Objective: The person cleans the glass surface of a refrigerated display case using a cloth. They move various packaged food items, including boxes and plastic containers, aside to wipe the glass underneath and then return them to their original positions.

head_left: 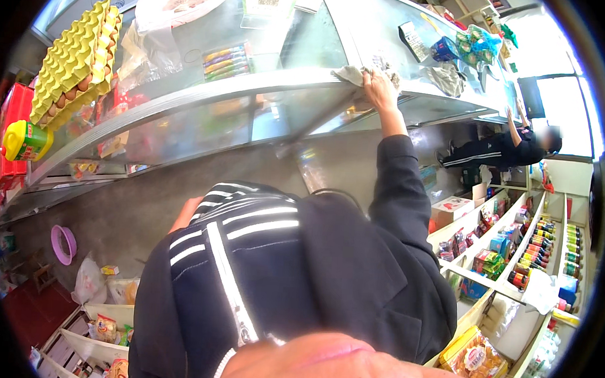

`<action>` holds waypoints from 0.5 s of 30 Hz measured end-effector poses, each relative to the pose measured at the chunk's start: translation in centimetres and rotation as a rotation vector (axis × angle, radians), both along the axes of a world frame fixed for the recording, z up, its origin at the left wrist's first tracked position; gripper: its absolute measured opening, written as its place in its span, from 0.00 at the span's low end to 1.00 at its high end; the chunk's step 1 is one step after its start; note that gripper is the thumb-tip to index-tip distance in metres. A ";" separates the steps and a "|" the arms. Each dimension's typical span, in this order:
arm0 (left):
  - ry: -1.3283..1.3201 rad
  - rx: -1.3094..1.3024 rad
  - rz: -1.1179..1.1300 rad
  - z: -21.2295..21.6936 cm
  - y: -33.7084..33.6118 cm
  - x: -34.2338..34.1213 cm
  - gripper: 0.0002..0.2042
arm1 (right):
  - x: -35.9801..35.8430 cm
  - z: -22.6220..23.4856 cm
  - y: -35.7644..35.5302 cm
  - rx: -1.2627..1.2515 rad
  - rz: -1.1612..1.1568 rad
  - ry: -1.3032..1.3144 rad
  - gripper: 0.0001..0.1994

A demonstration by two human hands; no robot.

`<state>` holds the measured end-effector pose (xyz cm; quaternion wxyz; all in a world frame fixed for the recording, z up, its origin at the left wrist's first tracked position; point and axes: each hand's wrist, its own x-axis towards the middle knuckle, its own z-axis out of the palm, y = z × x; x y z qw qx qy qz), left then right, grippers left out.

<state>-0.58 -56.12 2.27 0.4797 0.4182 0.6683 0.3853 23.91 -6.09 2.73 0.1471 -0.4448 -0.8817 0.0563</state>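
Right hand grips crumpled grey cloth on curved glass display counter; keep it flat, wipe along the metal edge. Left hand's state: cannot tell, mostly hidden.

small shop interior: curved glass display counter with metal frame runs across the top, grey concrete floor below it, white stocked shelves at right and lower left, bright daylight coming through a window at far right

The left hand is mostly hidden behind the dark jacket.
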 end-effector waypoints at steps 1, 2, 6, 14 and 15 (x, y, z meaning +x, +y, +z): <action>0.000 -0.002 -0.013 -0.3 0.2 -0.2 0.16 | 0.5 0.0 -0.3 0.013 0.002 -0.003 0.19; -0.001 -0.005 -0.026 -0.5 0.3 -0.3 0.16 | 1.2 0.0 -0.7 0.023 0.005 -0.008 0.19; -0.001 -0.010 -0.069 -1.8 1.0 -0.7 0.15 | 3.3 0.9 -1.4 0.017 0.033 -0.204 0.18; -0.049 -0.070 -0.060 -3.1 0.6 -1.1 0.13 | 8.5 -3.1 -8.9 -0.882 -0.056 -0.080 0.16; -0.055 -0.082 -0.054 -2.6 0.9 -1.4 0.13 | 7.9 -3.9 -10.2 -0.961 -0.095 -0.168 0.17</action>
